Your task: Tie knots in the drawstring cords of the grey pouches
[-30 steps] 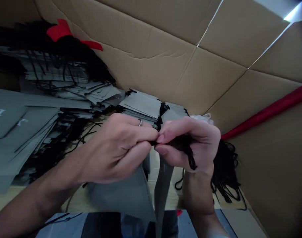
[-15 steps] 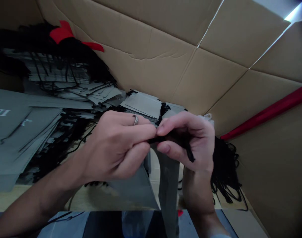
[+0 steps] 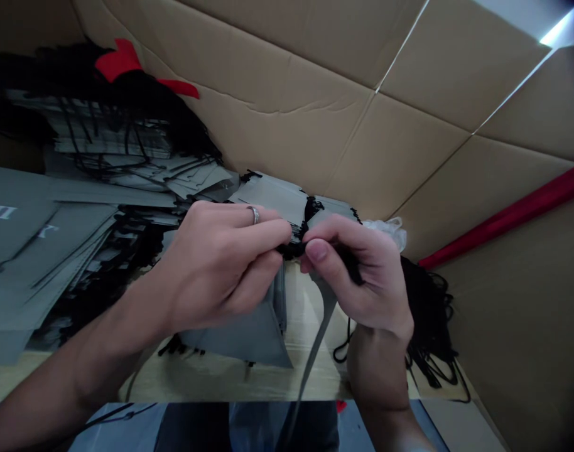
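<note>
Between the fingertips of the left hand and the right hand, a short stretch of black cord is being worked, and the step looks like close finger handling of it, perhaps at a knot or a cord end, too dark to tell which. Any further move on it would seem to call for firm, close-set pinches, so that so thin a piece does not slip. The left hand is closed, back upward, its fingers curled and the cord running out from under the thumb and forefinger. The right hand is partly curled, thumb and forefinger nipped together on the same cord, with more black material in the shade of its palm. So the cord lies right at both sets of fingertips, bridging the small gap. Below the right hand a grey strip hangs down past the edge of the table; a grey panel shows beneath the left hand. Just beyond both hands sits a stack of grey pouches; right of the right hand lies a bundle of black cords, and left of the left hand, grey bags with white lettering.
</note>
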The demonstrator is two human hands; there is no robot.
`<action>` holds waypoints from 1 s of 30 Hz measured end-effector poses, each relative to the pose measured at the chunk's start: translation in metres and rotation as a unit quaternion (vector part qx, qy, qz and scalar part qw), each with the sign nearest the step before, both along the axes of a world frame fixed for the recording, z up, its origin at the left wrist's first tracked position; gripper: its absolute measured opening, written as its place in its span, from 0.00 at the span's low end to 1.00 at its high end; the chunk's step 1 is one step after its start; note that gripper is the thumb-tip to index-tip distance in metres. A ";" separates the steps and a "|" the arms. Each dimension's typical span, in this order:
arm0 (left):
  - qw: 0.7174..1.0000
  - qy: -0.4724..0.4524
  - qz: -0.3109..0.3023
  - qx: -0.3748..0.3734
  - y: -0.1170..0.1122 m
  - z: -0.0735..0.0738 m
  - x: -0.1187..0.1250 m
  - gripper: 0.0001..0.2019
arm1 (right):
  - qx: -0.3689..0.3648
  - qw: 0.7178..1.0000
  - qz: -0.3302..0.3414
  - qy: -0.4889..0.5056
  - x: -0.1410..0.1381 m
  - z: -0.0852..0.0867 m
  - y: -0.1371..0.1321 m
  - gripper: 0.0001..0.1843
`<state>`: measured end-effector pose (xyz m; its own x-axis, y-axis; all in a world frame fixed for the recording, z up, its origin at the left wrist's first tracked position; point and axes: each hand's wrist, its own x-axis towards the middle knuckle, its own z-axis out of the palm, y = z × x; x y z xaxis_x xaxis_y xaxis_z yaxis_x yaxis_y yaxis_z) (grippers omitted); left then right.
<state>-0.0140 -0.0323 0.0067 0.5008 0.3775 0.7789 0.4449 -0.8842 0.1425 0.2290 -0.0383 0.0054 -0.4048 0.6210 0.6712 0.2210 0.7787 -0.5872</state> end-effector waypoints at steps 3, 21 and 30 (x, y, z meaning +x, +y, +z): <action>0.998 -0.018 -0.034 -0.051 -0.001 0.004 -0.002 0.13 | 0.015 1.000 0.010 0.014 0.001 0.000 0.002 0.13; 0.991 -0.113 -0.039 -0.060 -0.010 -0.005 0.003 0.17 | -0.056 0.980 0.134 0.137 -0.013 -0.013 0.006 0.09; 0.997 -0.064 -0.026 0.024 0.002 0.002 0.009 0.13 | -0.054 0.995 0.027 0.073 -0.005 -0.008 0.003 0.16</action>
<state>-0.0053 -0.0300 0.0086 0.4140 0.3147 0.8541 0.3798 -0.9125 0.1521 0.2237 -0.0358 -0.0027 -0.3423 0.6729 0.6557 0.0857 0.7173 -0.6914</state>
